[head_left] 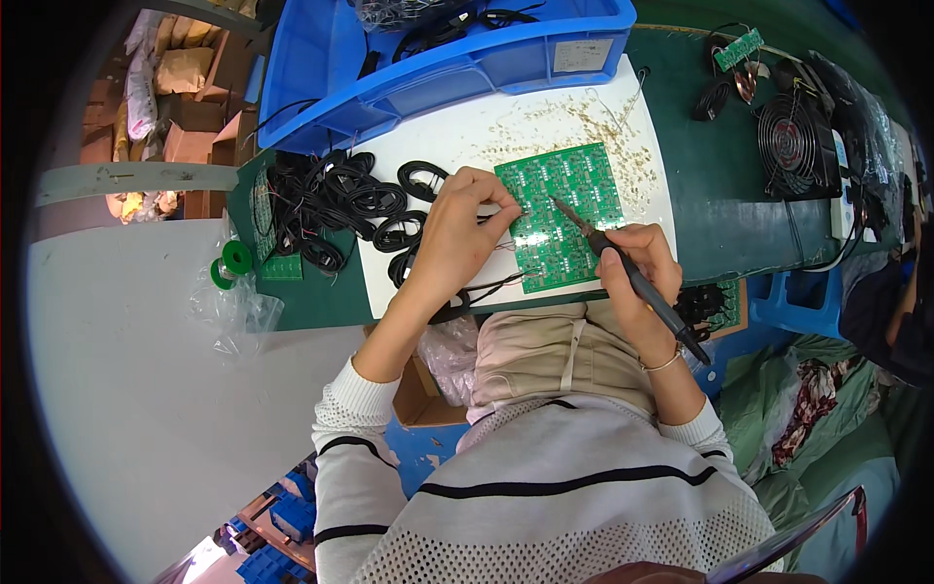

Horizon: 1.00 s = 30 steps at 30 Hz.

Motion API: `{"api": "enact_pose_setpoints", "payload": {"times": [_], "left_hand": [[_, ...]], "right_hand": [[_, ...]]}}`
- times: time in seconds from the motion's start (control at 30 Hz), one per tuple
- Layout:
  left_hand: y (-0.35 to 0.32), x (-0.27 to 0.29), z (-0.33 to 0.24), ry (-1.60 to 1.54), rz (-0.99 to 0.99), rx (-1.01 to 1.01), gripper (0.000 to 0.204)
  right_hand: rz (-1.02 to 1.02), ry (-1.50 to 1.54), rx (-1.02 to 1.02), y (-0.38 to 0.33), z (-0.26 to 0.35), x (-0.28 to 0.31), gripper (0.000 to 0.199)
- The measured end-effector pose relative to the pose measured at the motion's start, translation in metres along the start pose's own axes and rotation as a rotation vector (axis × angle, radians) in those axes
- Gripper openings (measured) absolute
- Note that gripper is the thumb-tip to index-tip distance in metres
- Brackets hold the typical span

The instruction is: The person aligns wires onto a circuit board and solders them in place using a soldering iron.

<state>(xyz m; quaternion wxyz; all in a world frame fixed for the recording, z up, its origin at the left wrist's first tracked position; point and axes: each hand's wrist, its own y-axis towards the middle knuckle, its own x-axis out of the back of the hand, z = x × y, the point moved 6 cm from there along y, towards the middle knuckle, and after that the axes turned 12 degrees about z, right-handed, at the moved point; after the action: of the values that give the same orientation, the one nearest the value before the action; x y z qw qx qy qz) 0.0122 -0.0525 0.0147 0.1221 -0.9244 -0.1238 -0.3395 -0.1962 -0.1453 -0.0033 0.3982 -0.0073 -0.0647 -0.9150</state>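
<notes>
Left of centre, black cable coils [336, 204] lie on the green bench w/ a white work mat [457, 131] beside them. Left hand [459, 234], fingers pinched shut, presses thin wire onto the left edge of the green circuit board panel [569, 209] at frame centre. Right hand [637, 277], centre-right, is clenched round a soldering iron [623, 268], tip touching the board.

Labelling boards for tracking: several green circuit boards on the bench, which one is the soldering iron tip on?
The large green panel on the white mat, between both hands; the other green boards are smaller and lie away from the iron.
</notes>
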Motion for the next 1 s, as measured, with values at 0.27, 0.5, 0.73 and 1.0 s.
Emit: {"api": "enact_pose_setpoints", "payload": {"times": [0.27,0.5,0.73,1.0], "left_hand": [[0.0,-0.003,-0.004,0.048,0.012,-0.008,0.011],[0.004,-0.006,-0.004,0.084,-0.028,0.084,0.012],[0.007,-0.003,-0.011,0.169,-0.008,0.033,0.011],[0.011,-0.002,-0.015,0.209,0.031,0.039,0.013]], "right_hand": [[-0.003,-0.007,-0.007,0.0,-0.001,-0.002,0.012],[0.007,-0.004,-0.028,0.001,-0.003,-0.004,0.013],[0.043,-0.004,-0.053,0.003,-0.004,-0.008,0.014],[0.069,-0.02,-0.064,0.006,-0.003,-0.012,0.014]]}}
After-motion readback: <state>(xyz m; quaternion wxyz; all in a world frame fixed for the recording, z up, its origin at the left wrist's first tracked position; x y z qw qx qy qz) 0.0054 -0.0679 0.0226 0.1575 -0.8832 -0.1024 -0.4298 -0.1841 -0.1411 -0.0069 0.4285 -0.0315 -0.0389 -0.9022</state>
